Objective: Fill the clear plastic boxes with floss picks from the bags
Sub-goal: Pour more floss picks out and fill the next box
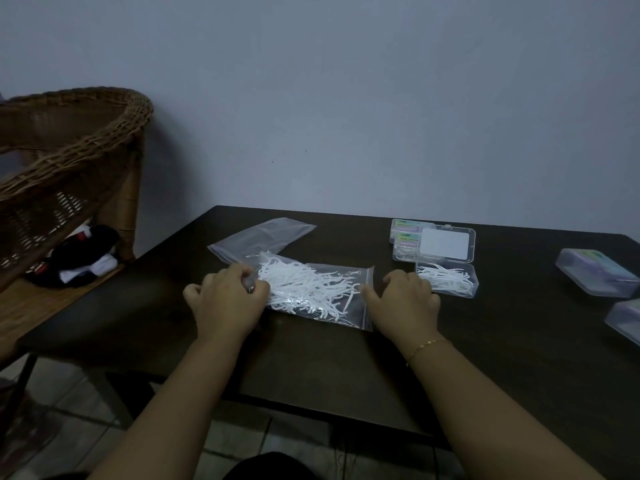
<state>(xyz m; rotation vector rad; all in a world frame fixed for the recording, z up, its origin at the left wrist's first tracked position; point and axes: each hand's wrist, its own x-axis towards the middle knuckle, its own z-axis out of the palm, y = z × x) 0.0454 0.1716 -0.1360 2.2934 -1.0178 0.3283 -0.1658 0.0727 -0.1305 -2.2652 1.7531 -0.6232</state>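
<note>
Both hands at the clear zip bag of white floss picks (313,289).
Left hand (227,299) pinched the bag's left end; right hand (403,296), fingers curled, pressed its right edge, beside the open clear plastic box (446,271).

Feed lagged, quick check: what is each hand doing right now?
Left hand: pinches the left end of the floss-pick bag.
Right hand: fingers curled at the bag's right edge; grip cannot be told.
</note>
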